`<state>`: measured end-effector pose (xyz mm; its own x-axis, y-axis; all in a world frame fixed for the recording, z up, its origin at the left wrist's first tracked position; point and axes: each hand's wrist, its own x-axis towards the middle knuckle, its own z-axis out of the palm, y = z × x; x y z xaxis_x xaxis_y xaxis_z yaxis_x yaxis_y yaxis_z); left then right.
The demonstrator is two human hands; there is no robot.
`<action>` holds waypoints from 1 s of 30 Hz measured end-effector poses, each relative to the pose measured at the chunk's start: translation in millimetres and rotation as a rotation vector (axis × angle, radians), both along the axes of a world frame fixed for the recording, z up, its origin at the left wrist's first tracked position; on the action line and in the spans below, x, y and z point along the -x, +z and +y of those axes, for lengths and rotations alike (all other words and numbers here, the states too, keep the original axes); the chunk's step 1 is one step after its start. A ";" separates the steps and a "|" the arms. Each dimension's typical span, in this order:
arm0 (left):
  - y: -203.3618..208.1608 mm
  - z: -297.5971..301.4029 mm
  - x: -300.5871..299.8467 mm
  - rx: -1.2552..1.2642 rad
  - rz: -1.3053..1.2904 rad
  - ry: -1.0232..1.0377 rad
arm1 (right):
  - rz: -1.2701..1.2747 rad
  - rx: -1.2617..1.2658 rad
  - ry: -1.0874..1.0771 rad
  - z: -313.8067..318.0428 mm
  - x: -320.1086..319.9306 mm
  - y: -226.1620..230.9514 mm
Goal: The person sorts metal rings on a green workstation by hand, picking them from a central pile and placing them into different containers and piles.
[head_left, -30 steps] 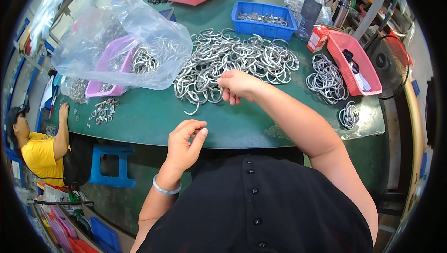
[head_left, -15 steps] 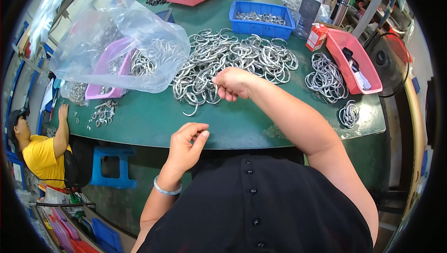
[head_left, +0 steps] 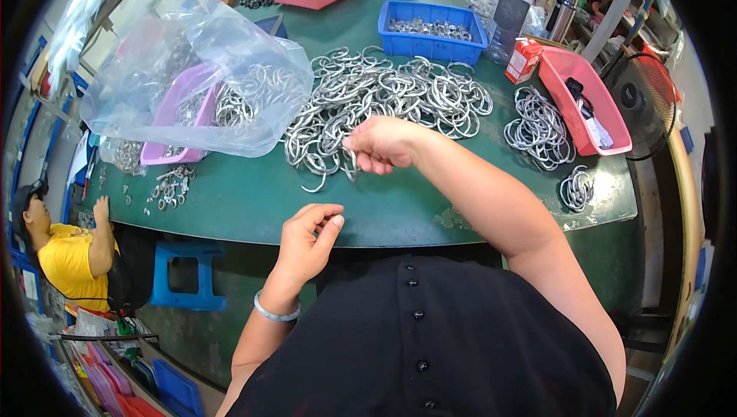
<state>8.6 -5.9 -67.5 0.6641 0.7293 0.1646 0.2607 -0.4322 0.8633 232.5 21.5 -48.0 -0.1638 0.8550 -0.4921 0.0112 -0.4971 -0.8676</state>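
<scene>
A large heap of silvery metal rings [head_left: 414, 95] lies on the green table in front of me. At its near edge my right hand [head_left: 380, 145] is closed, thumb against fingertips, on what looks like one silvery ring [head_left: 354, 162]; part of it is hidden behind the fingers. Over the table's front edge hovers my left hand [head_left: 307, 237], its fingers loosely bent and the thumb a little apart. Nothing shows in it, and it is clear of the heap. A pale bangle [head_left: 275, 311] circles my left wrist.
Left of the heap, a clear plastic bag [head_left: 253, 121] and pink tray [head_left: 165, 121] hold metal parts. Behind stands a blue bin [head_left: 434, 52] of small parts. Rightward are another ring pile [head_left: 537, 129], a pink basket [head_left: 560, 98] and a fan [head_left: 645, 102]. Two people sit nearby.
My right hand has shifted slightly left and down at the heap's edge, and a ring now shows below its fingertips. My left hand has stayed in place.
</scene>
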 end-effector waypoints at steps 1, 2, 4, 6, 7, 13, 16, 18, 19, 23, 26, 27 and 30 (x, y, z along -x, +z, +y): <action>-4.5 1.5 0.6 0.061 -0.028 0.015 | -0.044 -0.048 0.061 -7.1 -0.2 0.0; -6.7 2.3 2.0 0.129 -0.055 0.039 | -0.084 -0.108 0.102 -16.4 5.0 4.9; -4.6 0.9 -3.0 0.295 -0.160 0.059 | -0.233 -0.237 0.152 -37.8 16.4 13.8; -0.8 -1.1 -12.2 0.458 -0.268 0.075 | -0.561 -0.706 0.221 -55.5 25.2 3.1; -0.2 -2.3 -16.3 0.516 -0.339 0.039 | -0.878 -0.859 0.226 -68.3 31.0 9.7; -3.2 -10.2 -34.1 0.653 -0.505 0.010 | -1.173 -1.033 0.213 -92.8 37.4 2.9; -6.9 -12.5 -37.5 0.586 -0.512 0.002 | -1.147 -1.098 0.158 -101.4 34.9 1.6; -4.9 -13.0 -39.9 0.581 -0.521 0.025 | -1.115 -1.086 0.131 -107.1 34.9 3.8; -4.0 -12.9 -40.4 0.585 -0.518 0.023 | -1.084 -1.074 0.106 -109.7 34.0 5.0; 0.5 -9.8 -35.3 0.655 -0.500 0.003 | -0.864 -1.129 -0.275 -119.2 16.5 4.6; 5.1 -7.7 -35.0 0.745 -0.473 -0.024 | -0.302 -0.559 -0.424 -119.7 -5.7 -5.0; 6.5 -8.1 -35.7 0.809 -0.467 -0.046 | -0.173 -0.476 -0.390 -120.9 -12.2 -8.7; 6.0 -7.0 -37.0 0.909 -0.452 -0.069 | 0.064 -0.363 -0.305 -122.1 -11.3 -14.2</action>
<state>45.7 -12.9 -61.5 0.7225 0.6655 -0.1876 -0.1716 0.4354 0.8837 243.8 -100.7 -62.2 0.1014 0.9835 -0.1496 -0.1471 -0.1339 -0.9800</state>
